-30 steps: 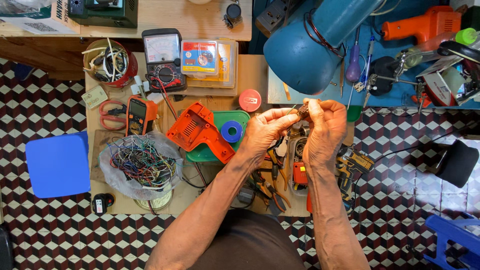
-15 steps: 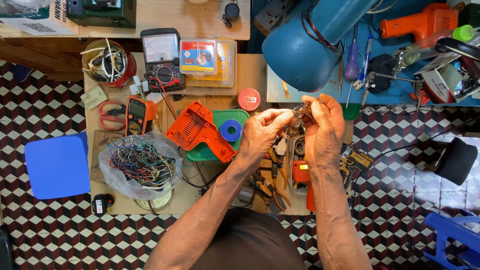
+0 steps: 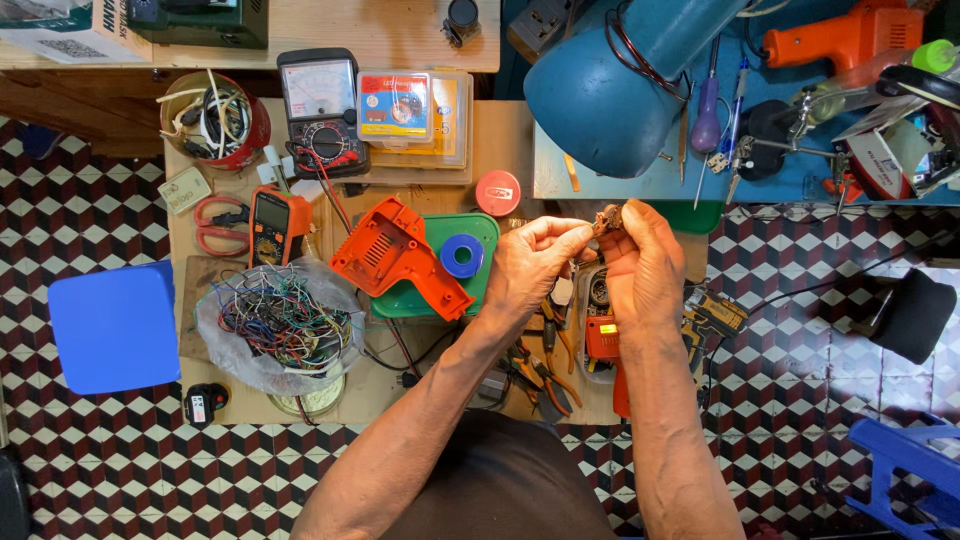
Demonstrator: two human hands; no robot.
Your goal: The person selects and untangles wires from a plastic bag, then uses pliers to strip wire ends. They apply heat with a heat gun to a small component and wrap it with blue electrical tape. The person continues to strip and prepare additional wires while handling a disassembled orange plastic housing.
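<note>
Now you hold a small brown part (image 3: 607, 217) up between both hands, just under the big blue lamp (image 3: 620, 75). Your left hand (image 3: 530, 268) pinches it with thumb and fingertips, and your right hand (image 3: 645, 268) is curled around it from the other side. A moment ago your hands sat a bit higher and closer together; they have come down a little and the part now shows better, so you seem to be turning it to look or work on it.

Below your hands lie pliers (image 3: 540, 365) and an orange tool shell (image 3: 395, 255) on a green tray (image 3: 485, 225). A bag of wires (image 3: 275, 325) and a meter (image 3: 320, 110) sit on the wooden table (image 3: 505, 135). Beneath it all is a checkered floor (image 3: 100, 470).
</note>
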